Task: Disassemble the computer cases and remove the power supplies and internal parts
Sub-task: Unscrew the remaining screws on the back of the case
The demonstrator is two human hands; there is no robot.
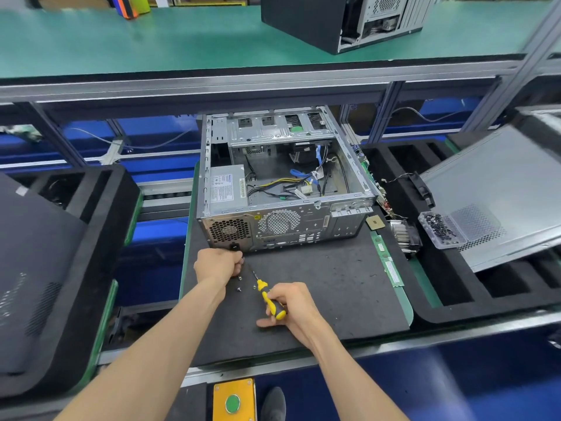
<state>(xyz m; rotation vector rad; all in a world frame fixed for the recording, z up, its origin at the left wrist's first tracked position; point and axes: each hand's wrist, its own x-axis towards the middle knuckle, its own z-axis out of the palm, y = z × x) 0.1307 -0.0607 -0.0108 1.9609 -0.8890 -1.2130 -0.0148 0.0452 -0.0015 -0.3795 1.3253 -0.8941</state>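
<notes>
Screwdriver point(269, 296) with a yellow and black handle sits in the right hand point(293, 305) at lower centre of the frame, fingers curled round the handle, its dark shaft slanting up and left toward the left hand point(219, 264). That left hand is bunched into a loose fist just below the rear lower corner of the open computer case point(282, 180); its fingers are curled, but whether they pinch anything cannot be told. A few loose screws point(246, 284) lie on the black mat point(328, 287) between the two hands. The case lies on its side at centre frame, side panel off, with the silver power supply point(227, 186) in its left part and a tangle of cables point(299, 185) to the right of it. Right of the case lie a finned heatsink point(402, 235), a clear box of dark screws point(441, 229) and a grey metal side panel point(498, 192). A second case point(340, 21) stands on the green shelf point(136, 47) at the top of the frame.
</notes>
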